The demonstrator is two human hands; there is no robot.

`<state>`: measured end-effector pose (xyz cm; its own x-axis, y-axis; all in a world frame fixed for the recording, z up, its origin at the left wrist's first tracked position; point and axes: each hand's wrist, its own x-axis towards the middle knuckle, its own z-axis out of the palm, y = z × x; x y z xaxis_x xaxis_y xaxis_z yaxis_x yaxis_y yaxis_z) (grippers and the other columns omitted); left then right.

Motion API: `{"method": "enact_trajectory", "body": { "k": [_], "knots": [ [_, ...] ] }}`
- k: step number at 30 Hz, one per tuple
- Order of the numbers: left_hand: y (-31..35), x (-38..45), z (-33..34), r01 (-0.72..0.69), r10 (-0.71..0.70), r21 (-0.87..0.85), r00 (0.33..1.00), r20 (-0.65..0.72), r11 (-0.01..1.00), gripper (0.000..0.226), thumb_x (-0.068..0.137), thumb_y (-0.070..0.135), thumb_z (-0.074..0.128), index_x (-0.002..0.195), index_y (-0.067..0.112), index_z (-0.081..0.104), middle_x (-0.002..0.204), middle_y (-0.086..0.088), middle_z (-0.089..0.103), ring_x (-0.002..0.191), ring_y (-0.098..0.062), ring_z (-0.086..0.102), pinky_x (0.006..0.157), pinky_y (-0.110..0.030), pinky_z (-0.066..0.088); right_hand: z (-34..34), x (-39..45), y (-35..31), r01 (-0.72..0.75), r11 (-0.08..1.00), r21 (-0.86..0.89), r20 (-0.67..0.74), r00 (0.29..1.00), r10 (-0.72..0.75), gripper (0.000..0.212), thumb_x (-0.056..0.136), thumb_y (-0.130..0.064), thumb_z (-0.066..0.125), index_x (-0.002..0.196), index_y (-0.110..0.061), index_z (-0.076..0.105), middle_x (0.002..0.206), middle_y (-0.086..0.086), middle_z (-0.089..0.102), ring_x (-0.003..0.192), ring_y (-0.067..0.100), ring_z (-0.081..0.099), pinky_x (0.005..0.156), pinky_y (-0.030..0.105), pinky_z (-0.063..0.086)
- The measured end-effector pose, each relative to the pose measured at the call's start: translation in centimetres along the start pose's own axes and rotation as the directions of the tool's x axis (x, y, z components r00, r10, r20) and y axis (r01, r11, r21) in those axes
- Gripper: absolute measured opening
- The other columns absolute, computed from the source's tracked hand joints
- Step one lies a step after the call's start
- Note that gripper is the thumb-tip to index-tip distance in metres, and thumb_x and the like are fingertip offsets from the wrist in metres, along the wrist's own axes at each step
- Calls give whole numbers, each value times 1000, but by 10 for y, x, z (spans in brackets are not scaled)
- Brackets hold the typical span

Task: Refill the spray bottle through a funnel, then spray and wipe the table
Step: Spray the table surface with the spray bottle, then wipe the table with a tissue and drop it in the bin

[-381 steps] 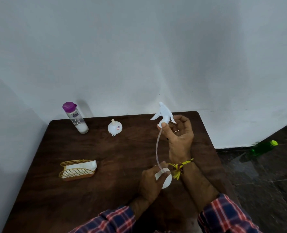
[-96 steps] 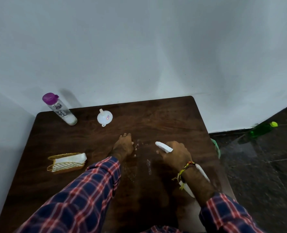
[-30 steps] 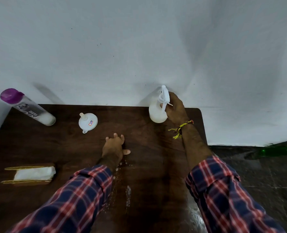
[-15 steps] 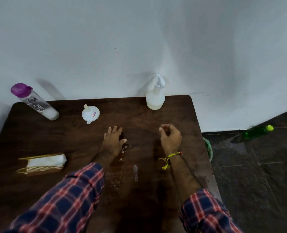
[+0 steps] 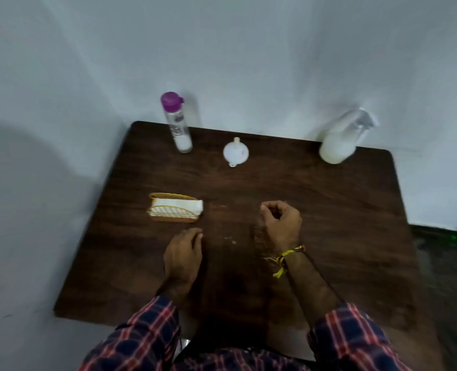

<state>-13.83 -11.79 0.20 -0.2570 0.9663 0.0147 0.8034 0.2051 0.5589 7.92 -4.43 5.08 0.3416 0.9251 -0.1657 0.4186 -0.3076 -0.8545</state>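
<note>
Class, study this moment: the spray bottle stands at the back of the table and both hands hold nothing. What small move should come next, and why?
Probably the left hand reaches to the napkins in the holder beside it. The spray bottle is set down, droplets lie on the table, and nothing for wiping is in either hand.

Both hands (image 5: 183, 254) (image 5: 280, 223) empty over table (image 5: 355, 210), spray bottle (image 5: 339, 145) seemingly upright, blurred, at far corner

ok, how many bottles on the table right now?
2. The purple-capped bottle stands at the far left edge by the wall; the spray bottle stands at the far right corner. The funnel sits between them.
</note>
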Motion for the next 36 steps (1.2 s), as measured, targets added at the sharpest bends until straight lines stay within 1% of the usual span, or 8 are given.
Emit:
{"method": "enact_trajectory", "body": {
  "k": [2,4,6,9,17,24,29,36],
  "knots": [
    [-27,5,-11,162,-163,63,987,11,985,45,86,37,60,125,15,59,126,-11,59,119,-31,54,99,-40,42,26,-8,-12,5,1000,-14,55,998,-4,4,82,-15,73,80,-17,75,71,-5,71,69,11,68,71,30,57],
    [-52,10,-17,322,-352,183,921,165,929,96,76,53,72,150,13,27,156,-19,24,145,-35,21,115,-46,21,52,-16,-20,7,998,-61,108,994,-1,3,82,-17,73,80,-18,76,71,-5,71,72,11,68,74,29,56],
    [-70,14,-18,347,-423,266,844,331,900,135,64,72,70,154,11,-10,160,-19,-15,148,-34,-12,118,-50,-1,73,-23,-27,-11,994,-110,131,991,25,6,82,-20,73,83,-17,78,77,-3,73,77,11,68,77,26,54],
    [-83,20,-12,286,-421,339,788,449,896,146,60,85,59,144,10,-34,152,-19,-37,142,-34,-31,115,-55,-12,102,-26,-37,-28,986,-162,140,989,52,10,82,-20,73,89,-15,79,85,0,76,81,11,68,79,23,52],
    [-88,26,0,280,-473,425,747,467,861,148,57,92,50,141,7,-37,150,-21,-39,141,-38,-32,112,-62,-10,156,-7,-47,-92,970,-225,158,979,129,27,79,-30,75,102,-18,76,101,3,75,99,20,67,93,34,54],
    [-84,27,-1,280,-488,445,736,469,851,147,58,91,51,141,7,-36,150,-21,-37,141,-38,-30,111,-63,-8,170,-11,-50,-114,935,-334,83,985,150,15,79,-32,76,86,-19,78,86,1,75,86,20,69,79,29,55],
    [-83,29,-6,297,-485,408,709,512,864,146,60,88,54,140,7,-38,150,-21,-39,140,-39,-33,110,-63,-12,165,-30,-59,156,913,-376,152,983,-105,9,83,-29,72,85,-20,74,86,-2,72,82,16,66,77,32,55],
    [-85,30,-8,302,-465,365,703,539,880,146,60,87,55,141,8,-37,149,-21,-40,139,-40,-35,108,-64,-15,149,-47,-67,502,827,-255,232,862,-451,4,91,-16,61,94,-19,58,84,-4,66,78,16,60,69,35,50]
  ]
}}
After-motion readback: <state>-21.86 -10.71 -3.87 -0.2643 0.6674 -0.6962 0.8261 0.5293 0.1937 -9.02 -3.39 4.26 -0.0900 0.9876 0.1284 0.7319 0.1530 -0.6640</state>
